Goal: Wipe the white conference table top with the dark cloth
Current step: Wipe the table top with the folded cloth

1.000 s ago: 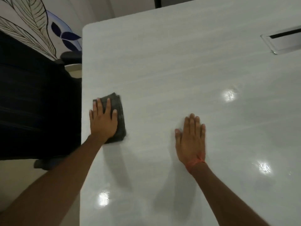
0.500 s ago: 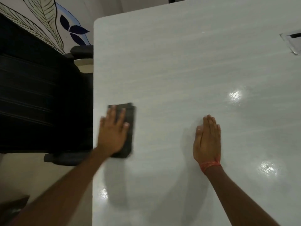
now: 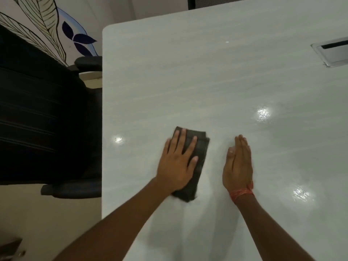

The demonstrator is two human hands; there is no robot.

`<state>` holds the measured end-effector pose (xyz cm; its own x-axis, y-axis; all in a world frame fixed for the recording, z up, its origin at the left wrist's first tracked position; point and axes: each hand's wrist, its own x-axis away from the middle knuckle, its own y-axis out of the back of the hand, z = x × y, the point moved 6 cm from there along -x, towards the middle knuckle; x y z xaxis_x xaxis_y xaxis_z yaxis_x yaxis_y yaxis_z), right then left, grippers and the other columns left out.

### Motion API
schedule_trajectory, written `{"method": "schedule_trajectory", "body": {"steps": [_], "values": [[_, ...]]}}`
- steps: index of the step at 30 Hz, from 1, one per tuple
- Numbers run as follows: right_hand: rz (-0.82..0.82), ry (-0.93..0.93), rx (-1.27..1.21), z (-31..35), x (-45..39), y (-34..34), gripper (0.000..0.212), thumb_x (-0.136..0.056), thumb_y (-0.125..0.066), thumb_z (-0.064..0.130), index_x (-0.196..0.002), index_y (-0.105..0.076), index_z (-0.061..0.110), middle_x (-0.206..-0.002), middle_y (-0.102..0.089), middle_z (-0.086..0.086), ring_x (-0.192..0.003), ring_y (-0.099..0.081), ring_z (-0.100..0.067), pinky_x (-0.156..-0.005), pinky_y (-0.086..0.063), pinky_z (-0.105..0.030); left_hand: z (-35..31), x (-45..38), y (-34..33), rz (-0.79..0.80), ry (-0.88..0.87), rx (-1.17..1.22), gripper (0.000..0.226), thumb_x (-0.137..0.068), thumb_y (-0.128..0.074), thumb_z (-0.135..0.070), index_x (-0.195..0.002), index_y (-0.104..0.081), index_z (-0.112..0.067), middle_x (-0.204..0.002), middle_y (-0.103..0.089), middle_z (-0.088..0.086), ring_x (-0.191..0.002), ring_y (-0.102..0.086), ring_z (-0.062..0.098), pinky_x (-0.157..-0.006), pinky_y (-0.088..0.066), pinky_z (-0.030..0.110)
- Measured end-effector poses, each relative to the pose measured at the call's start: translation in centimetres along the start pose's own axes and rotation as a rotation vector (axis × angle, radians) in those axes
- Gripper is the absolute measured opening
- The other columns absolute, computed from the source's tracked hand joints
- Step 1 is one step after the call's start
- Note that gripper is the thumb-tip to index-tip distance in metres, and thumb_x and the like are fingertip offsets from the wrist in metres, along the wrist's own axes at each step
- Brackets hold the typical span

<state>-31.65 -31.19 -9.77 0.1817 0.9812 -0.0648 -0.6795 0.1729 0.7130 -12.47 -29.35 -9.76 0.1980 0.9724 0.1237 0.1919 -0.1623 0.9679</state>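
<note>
The left hand [image 3: 177, 164] lies flat on the folded dark cloth [image 3: 195, 166], fingers spread and nearly straight, palm bearing down; nothing is curled round or pinched, so the cloth is held only by downward pressure. The right hand [image 3: 238, 166] rests flat on the bare table just beside the cloth, not touching it, fingers straight and close together, a red thread band [image 3: 242, 193] at the wrist; it looks like a brace for the body, not a working hand.

The cloth sits folded into a thick oblong pad on the white conference table [image 3: 207, 81], near the middle of the near part of the top and well in from the left edge. It is soft, limp and light by the look of it: it will not slide as a rigid block, and its free edges may roll or unfold if pushed from one corner. The glossy top, showing bright light reflections, is probably slick, so the pad should glide with little drag. I judge the best hold to be the one shown, palm centred over the fold with fingertips toward the leading edge, which keeps the layers together.

A black office chair [image 3: 47, 119] stands at the table's left edge, and a metal cable hatch [image 3: 333, 53] is set into the top far right
</note>
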Motion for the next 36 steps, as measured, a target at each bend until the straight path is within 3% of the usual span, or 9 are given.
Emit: {"method": "schedule_trajectory", "body": {"steps": [4,9,14,18,22,25,27,32,36], "values": [[-0.047,-0.001,-0.021,0.1,-0.1,0.2,0.061,-0.103,-0.022,0.041,-0.148,-0.040,0.005,-0.157,-0.036,-0.008,-0.147,-0.025,-0.016,-0.122,-0.018,-0.033,8.1,0.8,1.2,-0.038,0.143,-0.050,0.064,-0.100,-0.021,-0.049,-0.157,-0.023,-0.023,-0.165,-0.013,0.016,-0.153,-0.013,0.034,-0.119,-0.021,0.056],[-0.045,-0.025,-0.040,0.0,-0.4,-0.1,0.057,-0.103,-0.024,0.039,-0.150,-0.035,0.008,-0.160,-0.030,-0.003,-0.149,-0.018,-0.008,-0.121,-0.015,-0.026,13.4,-6.5,3.4,-0.030,0.408,-0.009,0.073,-0.094,-0.010,-0.053,-0.159,-0.015,-0.020,-0.165,-0.004,0.020,-0.153,-0.001,0.037,-0.123,-0.007,0.054],[-0.057,-0.033,-0.074,0.0,-0.4,0.0,0.055,-0.104,-0.025,0.037,-0.150,-0.035,0.008,-0.160,-0.030,-0.003,-0.149,-0.020,-0.013,-0.122,-0.020,-0.031,1.6,-7.8,0.7,-0.091,0.120,-0.027,0.069,-0.098,-0.015,-0.050,-0.157,-0.024,-0.017,-0.163,-0.014,0.022,-0.152,-0.010,0.041,-0.120,-0.017,0.056],[-0.031,-0.054,-0.087,-0.1,-0.2,0.1,0.059,-0.103,-0.023,0.043,-0.152,-0.033,0.012,-0.161,-0.028,0.000,-0.150,-0.018,-0.010,-0.122,-0.021,-0.031,-2.1,1.2,-0.4,-0.011,0.003,0.005,0.063,-0.102,-0.012,-0.050,-0.159,-0.010,-0.023,-0.167,0.001,0.014,-0.154,0.003,0.032,-0.123,-0.004,0.050],[-0.016,-0.053,-0.097,0.1,0.1,0.4,0.066,-0.100,-0.019,0.050,-0.152,-0.033,0.013,-0.161,-0.027,0.001,-0.150,-0.018,-0.010,-0.122,-0.022,-0.033,9.8,2.5,1.1,-0.063,0.167,-0.045,0.064,-0.099,-0.025,-0.046,-0.156,-0.029,-0.017,-0.162,-0.021,0.020,-0.150,-0.022,0.038,-0.115,-0.026,0.059],[-0.030,-0.053,-0.094,0.1,0.0,0.1,0.068,-0.099,-0.018,0.051,-0.153,-0.032,0.013,-0.161,-0.025,0.002,-0.150,-0.015,-0.007,-0.122,-0.021,-0.031,20.6,-1.6,4.3,-0.081,0.525,-0.035,0.069,-0.098,-0.019,-0.050,-0.157,-0.024,-0.014,-0.161,-0.020,0.027,-0.149,-0.018,0.043,-0.118,-0.019,0.060],[-0.053,-0.056,-0.063,0.0,-0.2,-0.1,0.067,-0.100,-0.018,0.049,-0.154,-0.030,0.012,-0.162,-0.022,0.002,-0.151,-0.010,-0.006,-0.121,-0.019,-0.029,22.2,-6.4,5.7,-0.062,0.634,0.025,0.065,-0.103,-0.023,-0.047,-0.159,-0.015,-0.015,-0.164,-0.007,0.025,-0.152,-0.005,0.042,-0.122,-0.009,0.056],[-0.095,-0.041,-0.075,0.0,-0.1,0.1,0.059,-0.102,-0.024,0.041,-0.154,-0.030,0.012,-0.163,-0.021,0.003,-0.151,-0.007,-0.003,-0.116,-0.007,-0.009,8.2,-18.2,3.5,-0.060,0.284,0.047,0.080,-0.090,-0.004,-0.056,-0.158,-0.018,-0.015,-0.164,-0.009,0.024,-0.152,-0.005,0.042,-0.122,-0.009,0.054],[-0.137,-0.002,-0.104,-0.4,0.1,0.6,0.058,-0.104,-0.025,0.037,-0.153,-0.029,0.007,-0.164,-0.020,-0.003,-0.152,-0.008,-0.010,-0.121,-0.008,-0.018,-4.1,-13.0,0.4,-0.003,-0.063,0.032,0.070,-0.097,-0.009,-0.053,-0.159,-0.017,-0.020,-0.166,-0.006,0.017,-0.154,0.000,0.036,-0.122,-0.009,0.055]]}}
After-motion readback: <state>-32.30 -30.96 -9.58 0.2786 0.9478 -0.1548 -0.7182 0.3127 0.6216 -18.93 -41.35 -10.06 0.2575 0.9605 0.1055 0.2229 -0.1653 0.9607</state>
